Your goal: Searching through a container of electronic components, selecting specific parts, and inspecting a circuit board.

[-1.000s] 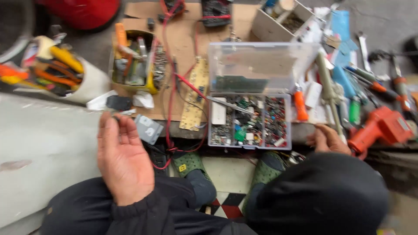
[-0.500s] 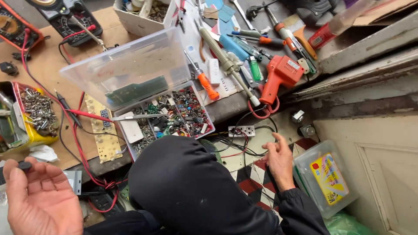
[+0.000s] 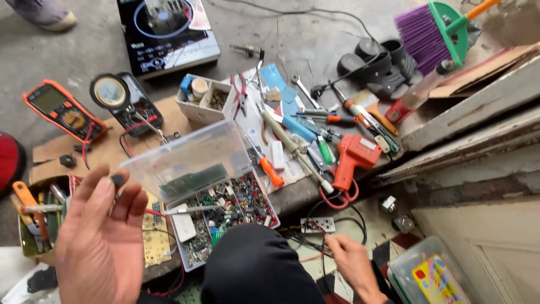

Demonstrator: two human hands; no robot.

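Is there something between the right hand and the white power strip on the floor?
Nothing visible blocks it. The right hand is just below the white power strip, with only thin dark cables lying between them.

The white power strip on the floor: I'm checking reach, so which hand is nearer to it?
Right. The right hand sits just below the power strip; the left hand is raised far to its left.

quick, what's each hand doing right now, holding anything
Left hand: raised, palm up, pinching a small dark square component at its fingertips.
Right hand: low by the white power strip and black cables, grip cannot be told.
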